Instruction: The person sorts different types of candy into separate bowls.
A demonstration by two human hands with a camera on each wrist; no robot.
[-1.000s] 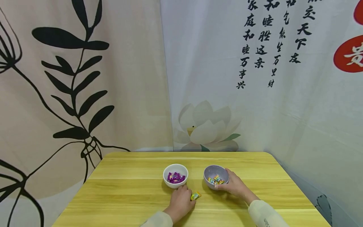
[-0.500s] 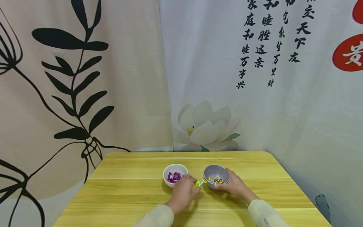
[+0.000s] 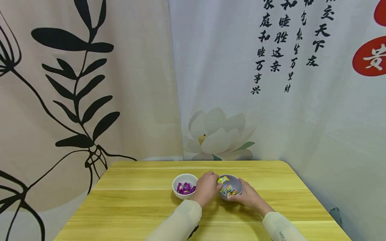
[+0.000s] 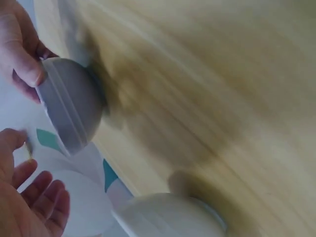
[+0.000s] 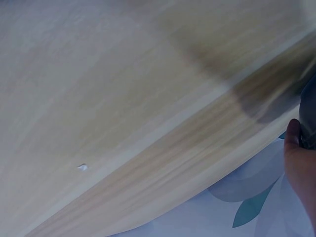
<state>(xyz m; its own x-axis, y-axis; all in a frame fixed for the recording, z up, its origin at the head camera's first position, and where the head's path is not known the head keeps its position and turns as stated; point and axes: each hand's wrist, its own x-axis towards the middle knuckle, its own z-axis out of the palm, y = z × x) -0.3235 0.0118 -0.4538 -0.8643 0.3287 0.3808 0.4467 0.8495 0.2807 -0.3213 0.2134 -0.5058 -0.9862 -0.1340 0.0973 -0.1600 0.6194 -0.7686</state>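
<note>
My left hand [image 3: 208,189] pinches a yellow-wrapped candy [image 3: 223,180] over the left side of a purple-grey bowl [image 3: 232,180]. In the left wrist view, the thumb and index finger meet on a blurred sliver of that candy [image 4: 28,147]; the other fingers are loosely bent. My right hand [image 3: 250,199] holds the bowl's right side, thumb at the near rim. Inside the bowl lie candies [image 3: 231,190] in yellow and multicoloured wrappers. Just left of my left hand stands a white bowl [image 3: 175,189] with several purple-wrapped candies [image 3: 185,188], partly hidden by that hand.
Both bowls stand on a light wooden table [image 3: 129,201]. Behind it hangs a printed cloth [image 3: 144,83] with dark leaves, a lotus and writing. A small white speck [image 5: 82,167] shows on the tabletop in the right wrist view.
My left hand has lifted the yellow candy from the table in front of the white bowl and carried it right and away to above the purple-grey bowl. My right hand has stayed on that bowl.
</note>
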